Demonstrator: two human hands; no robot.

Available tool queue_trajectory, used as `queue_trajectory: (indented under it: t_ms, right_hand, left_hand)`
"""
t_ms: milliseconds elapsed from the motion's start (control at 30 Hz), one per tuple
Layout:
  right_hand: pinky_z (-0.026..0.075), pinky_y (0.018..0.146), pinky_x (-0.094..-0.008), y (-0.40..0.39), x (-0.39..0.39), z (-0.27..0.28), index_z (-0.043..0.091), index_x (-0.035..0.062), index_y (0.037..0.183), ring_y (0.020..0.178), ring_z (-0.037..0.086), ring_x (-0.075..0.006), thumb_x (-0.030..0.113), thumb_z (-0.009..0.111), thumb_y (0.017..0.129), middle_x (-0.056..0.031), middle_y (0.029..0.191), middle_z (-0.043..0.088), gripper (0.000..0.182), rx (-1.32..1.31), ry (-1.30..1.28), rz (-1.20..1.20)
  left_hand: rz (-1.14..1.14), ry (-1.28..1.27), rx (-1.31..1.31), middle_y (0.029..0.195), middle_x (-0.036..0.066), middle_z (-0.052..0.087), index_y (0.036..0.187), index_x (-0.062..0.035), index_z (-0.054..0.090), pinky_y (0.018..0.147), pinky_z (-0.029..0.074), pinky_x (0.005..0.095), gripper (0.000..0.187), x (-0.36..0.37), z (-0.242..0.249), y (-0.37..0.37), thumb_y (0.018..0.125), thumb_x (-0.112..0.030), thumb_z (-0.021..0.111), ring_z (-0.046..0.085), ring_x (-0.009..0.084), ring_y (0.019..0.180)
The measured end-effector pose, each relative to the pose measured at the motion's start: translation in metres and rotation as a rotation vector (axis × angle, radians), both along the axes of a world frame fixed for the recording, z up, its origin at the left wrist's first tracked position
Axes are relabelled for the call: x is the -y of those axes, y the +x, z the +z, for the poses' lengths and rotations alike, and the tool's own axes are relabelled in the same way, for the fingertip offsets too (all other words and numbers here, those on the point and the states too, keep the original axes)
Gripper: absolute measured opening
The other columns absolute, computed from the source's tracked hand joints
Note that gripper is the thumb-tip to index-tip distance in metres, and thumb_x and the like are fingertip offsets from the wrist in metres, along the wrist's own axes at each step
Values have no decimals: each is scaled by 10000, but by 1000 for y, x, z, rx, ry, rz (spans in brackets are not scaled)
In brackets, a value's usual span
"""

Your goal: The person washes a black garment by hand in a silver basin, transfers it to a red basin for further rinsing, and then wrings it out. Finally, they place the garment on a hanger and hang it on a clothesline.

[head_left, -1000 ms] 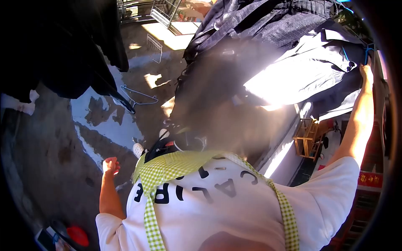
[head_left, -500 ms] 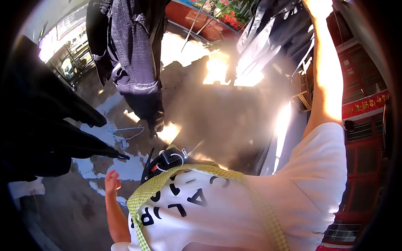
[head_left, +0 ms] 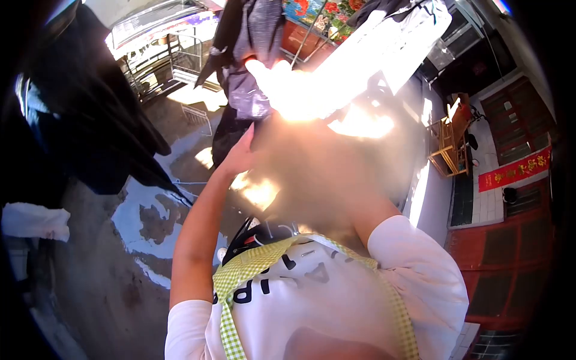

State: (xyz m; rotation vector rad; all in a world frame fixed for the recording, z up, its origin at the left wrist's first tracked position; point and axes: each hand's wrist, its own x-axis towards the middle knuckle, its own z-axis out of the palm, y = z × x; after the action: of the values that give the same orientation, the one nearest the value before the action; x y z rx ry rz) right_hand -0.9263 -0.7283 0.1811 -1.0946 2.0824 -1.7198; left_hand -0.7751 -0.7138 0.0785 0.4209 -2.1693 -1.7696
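Note:
My left hand [head_left: 241, 153] is raised beside the lower end of a dark grey hanging garment [head_left: 255, 36]. One finger or thumb points up, and I see no grip on the cloth; glare blurs the hand's right side. My right hand [head_left: 273, 78] reaches across, up against that garment. Strong sunlight washes it out, so its grip is hidden. To its right spreads a second garment [head_left: 384, 54], mostly bleached white by the light, with dark parts at the top.
Black clothes [head_left: 90, 114] hang at the left, with a white cloth [head_left: 36, 221] below them. The concrete floor has wet patches [head_left: 141, 222]. A wooden chair-like frame [head_left: 447, 147] and a red banner [head_left: 516, 171] are at the right. Red flowers [head_left: 331, 7] show at the back.
My left hand has risen from low down to the grey garment. My right hand has come down and inward from the upper right. The view has shifted, and the garments appear closer together.

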Motion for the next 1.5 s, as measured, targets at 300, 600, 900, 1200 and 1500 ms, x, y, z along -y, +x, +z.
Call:
queue_trajectory:
  t_ms: [300, 600, 900, 1200, 1500]
  right_hand:
    - [433, 702, -336, -130, -79, 7, 454, 74, 1166, 868, 524, -204, 373, 558, 807, -92, 1049, 531, 478, 356, 56, -298]
    - [436, 697, -327, -118, -152, 57, 468, 64, 1139, 856, 525, -197, 325, 555, 802, -88, 1029, 537, 434, 179, -107, -219]
    - [438, 691, -318, -119, -156, 64, 482, 55, 1112, 845, 527, -191, 276, 553, 797, -84, 1010, 543, 391, 103, -116, -219]
    - [441, 686, -310, -122, -142, 59, 495, 45, 1085, 833, 529, -184, 228, 551, 792, -81, 990, 548, 350, 79, -111, -206]
    - [443, 681, -301, -125, -155, 58, 509, 35, 1058, 822, 531, -178, 180, 548, 787, -77, 971, 554, 310, 59, -107, -217]
  left_hand:
    - [134, 77, 534, 1088, 152, 569, 1161, -41, 508, 836, 426, 318, 512, 13, -156, 146, 716, -282, 583, 561, 252, 973]
    - [672, 602, 1131, 703, 53, 544, 922, -97, 587, 449, 415, 366, 221, -56, -233, 336, 769, -245, 528, 513, 195, 547]
    - [768, 773, 1126, 725, 18, 555, 891, -128, 588, 441, 383, 313, 195, -78, -256, 365, 749, -252, 538, 494, 159, 533]
    - [590, 246, 349, 720, 46, 604, 885, -33, 615, 568, 422, 252, 236, 60, -142, 149, 752, -220, 561, 544, 121, 626]
    - [436, 496, -62, 1261, 52, 435, 1247, -129, 409, 526, 434, 261, 543, 98, -48, -26, 742, -90, 604, 554, 120, 731]
